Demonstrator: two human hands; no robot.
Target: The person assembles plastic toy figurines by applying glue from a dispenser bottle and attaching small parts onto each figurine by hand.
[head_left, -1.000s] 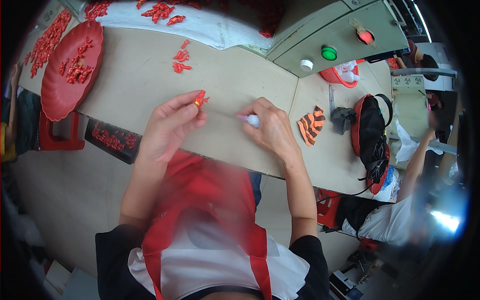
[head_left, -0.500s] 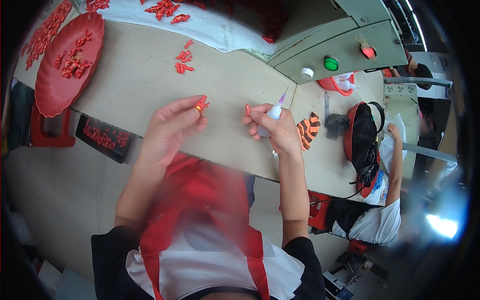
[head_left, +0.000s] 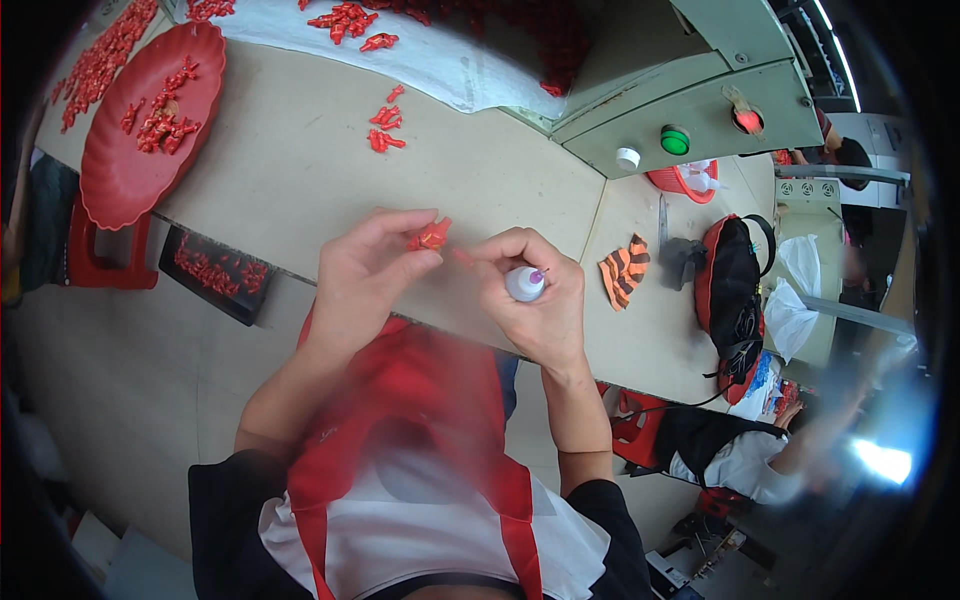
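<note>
Between the thumb and fingertips of my left hand [head_left: 362,268] is a small glossy red figurine [head_left: 430,236] with gold-coloured marks. My right hand [head_left: 548,308] pinches a tiny red piece [head_left: 463,258] at its thumb and index finger, facing the figurine with a small gap. Tucked in that same hand is a white squeeze bottle [head_left: 522,285] with a purple needle tip, seen nearly end-on. Both hands hang over the table's near edge. Farther off on the pale tabletop [head_left: 290,140] lie a few more red figurines [head_left: 385,130].
A scalloped red tray [head_left: 100,170] with figurines stands at left, above a black tray [head_left: 205,305] of small red pieces. Right of my hands lie a striped orange-brown cloth [head_left: 625,272], tweezers [head_left: 663,220] and a black-red bag [head_left: 730,290]. A green machine cabinet [head_left: 650,120] stands behind; a co-worker [head_left: 740,455] sits at right.
My hands have come closer together, bringing figurine and small red piece near each other. My right hand has turned, tipping the bottle over from upright. The co-worker's raised arm has come down.
</note>
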